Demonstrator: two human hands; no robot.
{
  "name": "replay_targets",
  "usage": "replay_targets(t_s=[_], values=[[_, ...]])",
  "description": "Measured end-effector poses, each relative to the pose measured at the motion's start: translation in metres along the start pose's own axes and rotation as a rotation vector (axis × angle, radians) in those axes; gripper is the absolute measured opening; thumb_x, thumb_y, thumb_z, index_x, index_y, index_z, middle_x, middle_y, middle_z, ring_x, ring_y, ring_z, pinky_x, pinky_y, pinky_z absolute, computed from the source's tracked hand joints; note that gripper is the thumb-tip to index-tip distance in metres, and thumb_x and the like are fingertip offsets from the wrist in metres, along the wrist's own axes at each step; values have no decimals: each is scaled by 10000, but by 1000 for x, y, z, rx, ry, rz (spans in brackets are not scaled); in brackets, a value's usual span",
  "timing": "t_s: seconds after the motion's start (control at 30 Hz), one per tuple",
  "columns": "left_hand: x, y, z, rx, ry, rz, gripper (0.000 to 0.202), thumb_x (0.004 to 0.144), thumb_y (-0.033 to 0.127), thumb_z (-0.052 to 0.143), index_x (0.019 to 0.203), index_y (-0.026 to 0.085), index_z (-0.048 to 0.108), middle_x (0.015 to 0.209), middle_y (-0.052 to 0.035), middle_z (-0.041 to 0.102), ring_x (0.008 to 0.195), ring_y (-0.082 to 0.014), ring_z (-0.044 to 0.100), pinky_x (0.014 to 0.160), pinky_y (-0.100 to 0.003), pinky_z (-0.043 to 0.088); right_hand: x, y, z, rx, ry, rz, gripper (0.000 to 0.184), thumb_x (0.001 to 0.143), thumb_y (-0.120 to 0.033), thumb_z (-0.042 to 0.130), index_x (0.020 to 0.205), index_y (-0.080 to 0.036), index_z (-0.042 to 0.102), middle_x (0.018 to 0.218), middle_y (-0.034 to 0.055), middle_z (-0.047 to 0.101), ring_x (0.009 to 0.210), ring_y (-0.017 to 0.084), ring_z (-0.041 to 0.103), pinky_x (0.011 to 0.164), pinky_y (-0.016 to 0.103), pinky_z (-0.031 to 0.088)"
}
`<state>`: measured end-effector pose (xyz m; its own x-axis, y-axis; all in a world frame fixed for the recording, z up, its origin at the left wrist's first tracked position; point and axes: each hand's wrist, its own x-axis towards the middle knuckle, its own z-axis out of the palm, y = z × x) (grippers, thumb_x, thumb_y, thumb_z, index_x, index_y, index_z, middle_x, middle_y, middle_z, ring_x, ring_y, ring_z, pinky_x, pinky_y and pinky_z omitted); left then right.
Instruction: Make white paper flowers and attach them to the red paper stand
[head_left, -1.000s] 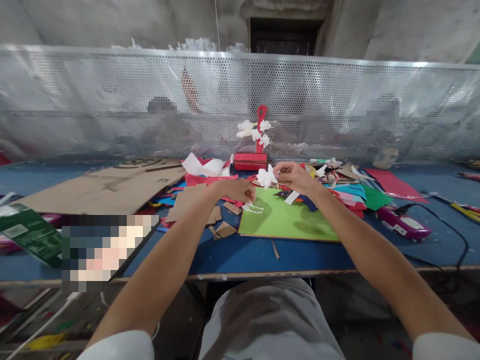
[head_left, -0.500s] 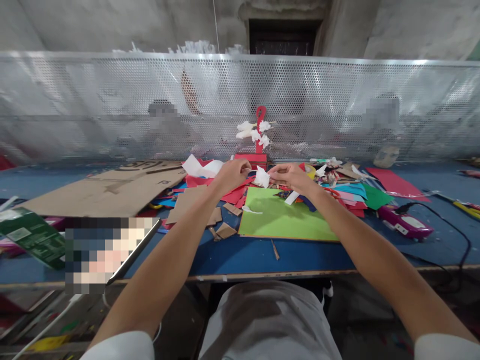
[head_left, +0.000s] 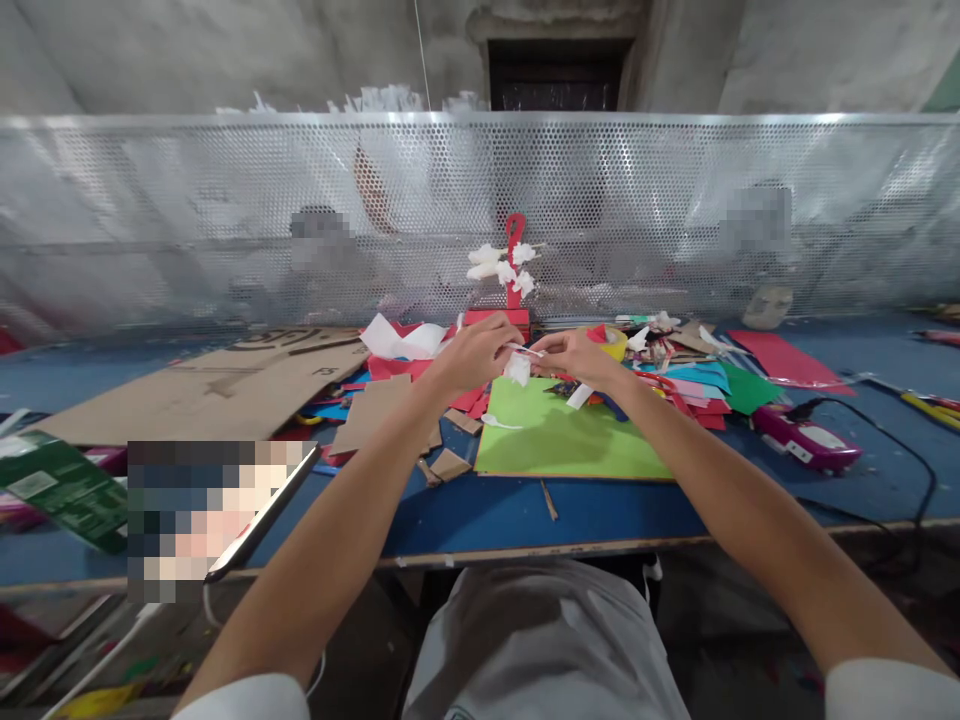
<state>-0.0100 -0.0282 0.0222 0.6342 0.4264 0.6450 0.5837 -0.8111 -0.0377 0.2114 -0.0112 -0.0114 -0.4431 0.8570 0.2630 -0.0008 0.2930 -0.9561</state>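
Observation:
A small white paper flower (head_left: 517,369) hangs between my two hands, above the green sheet (head_left: 570,440). My left hand (head_left: 481,352) is closed, its fingertips pinching a thin white strip at the top of the flower. From the other side my right hand (head_left: 574,356) pinches the same strip near the flower. The fingertips of both hands nearly meet. Behind them stands a red hooked stand (head_left: 514,235) with several similar white flowers on it. A loose white paper piece (head_left: 499,423) lies on the left part of the green sheet.
Flat cardboard (head_left: 225,385) covers the left of the blue table, with a phone (head_left: 262,515) at its front. Coloured paper scraps and a yellow tape roll (head_left: 616,345) lie around the hands. On the right is a purple device (head_left: 806,440) with a cable. A perforated metal screen (head_left: 637,220) stands behind.
The white flower has tipped downward and now hangs beneath the fingers. My left hand has shifted right, and both hands' fingertips are closer together.

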Motion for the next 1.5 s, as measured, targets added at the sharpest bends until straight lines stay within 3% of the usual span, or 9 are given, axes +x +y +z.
replay_targets(t_s=[0.17,0.37,0.57,0.9,1.07,1.17,1.37,1.5], values=[[0,4,-1,60,13,-64,201,902,168,464,994,172,642,979,-80,618,909,-188,593,801,-309,461,-1,-2,5,41,-23,19,354,612,-386,867,870,-175,746,845,36,730,775,139,697,815,263,578],[0,6,-1,57,-117,26,201,895,189,483,1015,184,645,1027,-83,621,921,-192,595,776,-301,451,-2,-3,7,7,28,-6,359,612,-363,867,885,-167,742,775,26,718,714,132,683,715,239,579],[1,5,-4,68,-148,50,235,912,201,452,1036,187,651,1027,-78,626,917,-182,595,773,-287,438,1,2,1,-4,21,-50,282,668,-358,829,876,-185,751,806,34,731,727,137,685,720,242,565],[0,8,-4,104,-221,61,308,931,201,417,1065,179,693,1014,-95,583,893,-186,592,791,-299,451,-1,1,3,32,41,-25,310,653,-341,848,888,-173,736,789,37,727,710,133,686,718,241,560],[1,13,-11,-83,-68,38,306,935,228,423,1150,192,638,1074,-100,600,1033,-218,575,927,-366,449,-2,-5,2,204,32,-16,301,640,-304,865,848,-155,707,812,29,712,731,122,683,797,257,569],[2,14,-13,-286,49,-13,391,918,134,360,1250,205,551,1192,-101,594,1098,-205,566,967,-384,452,-4,-12,1,313,15,-23,283,650,-269,858,849,-157,690,824,17,701,760,119,681,815,249,567],[3,17,0,-532,-47,-34,691,740,10,461,1399,205,395,1262,-126,580,1035,-196,611,879,-353,515,-6,-16,-2,375,-2,-43,292,608,-262,868,809,-189,670,784,-17,687,696,99,665,724,213,574],[4,23,7,-529,38,-18,643,772,42,500,1388,199,409,1283,-139,551,1122,-213,572,942,-377,495,-4,-11,-7,390,18,-48,304,610,-267,863,833,-187,671,768,-26,677,652,81,648,698,189,562]])
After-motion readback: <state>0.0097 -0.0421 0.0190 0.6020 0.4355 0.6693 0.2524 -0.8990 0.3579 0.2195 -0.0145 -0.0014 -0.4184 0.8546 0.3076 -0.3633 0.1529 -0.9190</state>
